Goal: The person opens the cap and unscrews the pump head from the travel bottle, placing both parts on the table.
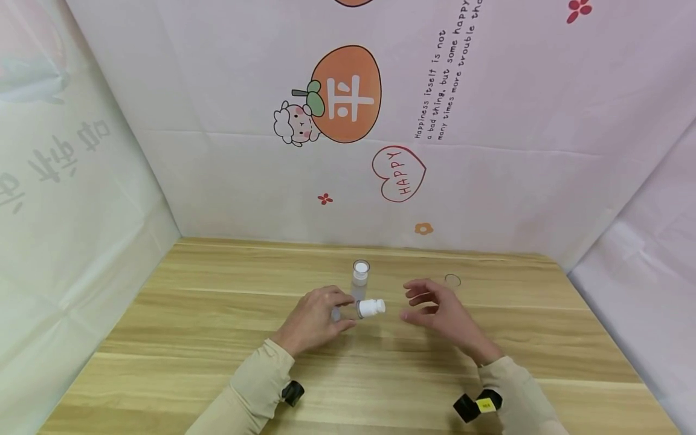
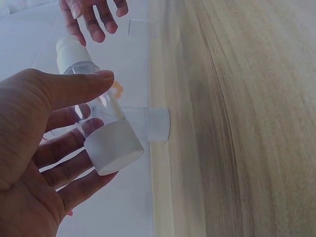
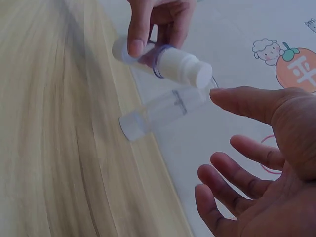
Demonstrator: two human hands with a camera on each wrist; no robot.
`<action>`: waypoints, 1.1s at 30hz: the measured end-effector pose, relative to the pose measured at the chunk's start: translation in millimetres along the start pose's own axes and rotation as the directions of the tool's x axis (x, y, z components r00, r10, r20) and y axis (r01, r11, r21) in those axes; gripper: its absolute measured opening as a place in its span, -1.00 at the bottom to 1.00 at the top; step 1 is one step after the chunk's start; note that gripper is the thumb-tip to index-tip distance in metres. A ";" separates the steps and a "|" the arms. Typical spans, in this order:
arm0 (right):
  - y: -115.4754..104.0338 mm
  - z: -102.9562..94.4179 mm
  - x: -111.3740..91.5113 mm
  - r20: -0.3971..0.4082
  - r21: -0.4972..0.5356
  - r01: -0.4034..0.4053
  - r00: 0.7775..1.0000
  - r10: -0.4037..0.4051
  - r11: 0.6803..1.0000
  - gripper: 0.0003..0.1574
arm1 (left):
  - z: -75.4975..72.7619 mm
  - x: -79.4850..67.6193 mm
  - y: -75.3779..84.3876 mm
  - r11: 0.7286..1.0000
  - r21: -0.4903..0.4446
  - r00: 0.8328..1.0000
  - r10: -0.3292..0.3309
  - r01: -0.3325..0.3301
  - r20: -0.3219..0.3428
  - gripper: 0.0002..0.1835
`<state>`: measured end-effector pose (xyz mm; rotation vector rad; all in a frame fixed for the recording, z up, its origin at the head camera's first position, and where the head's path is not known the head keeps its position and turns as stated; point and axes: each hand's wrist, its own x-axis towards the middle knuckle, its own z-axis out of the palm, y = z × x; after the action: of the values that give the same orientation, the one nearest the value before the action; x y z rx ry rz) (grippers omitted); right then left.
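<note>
Pump bottle (image 3: 167,63): in the air above the table, lying over on its side with its white top pointing toward the right hand; clear body, white base.
Bottle's handling: probably light and stiff; the smooth clear wall looks likely to slip or turn under dry fingers, and hard plastic, if that is what it is, could crack on a drop.
Bottle's best hold: the straight clear barrel between base and collar, I would judge, with a light pinch; the stepped white top may give or press down, so it seems a poor place to carry by.
Left hand (image 1: 315,317): holds the bottle by its body, thumb on one side and fingers on the other.
Right hand (image 1: 443,311): holds nothing; fingers loosely bent, thumb spread away from them, a gap between it and the bottle's top.
Second bottle (image 1: 360,281): upright on the table just beyond the held one, white base down, clear cover over its white top.
Clear cap (image 1: 453,280): on the table beyond the right hand, hard to make out.
Table (image 1: 217,338): wood-grained.
Backdrop (image 1: 228,175): pale sheet behind the table, printed with an orange fruit and a heart.
</note>
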<state>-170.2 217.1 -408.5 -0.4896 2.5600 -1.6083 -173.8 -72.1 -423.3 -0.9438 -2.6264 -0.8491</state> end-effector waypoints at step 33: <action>-19.5 35.3 4.7 0.137 -0.050 0.061 0.989 -0.054 0.997 -0.62 | -1.1 1.4 12.1 0.988 0.141 0.996 0.075 -0.067 -0.050 -0.64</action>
<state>-162.1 177.4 -406.4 -0.6597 2.5162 -1.4703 -167.1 -64.5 -416.5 -0.9562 -2.5506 -0.6561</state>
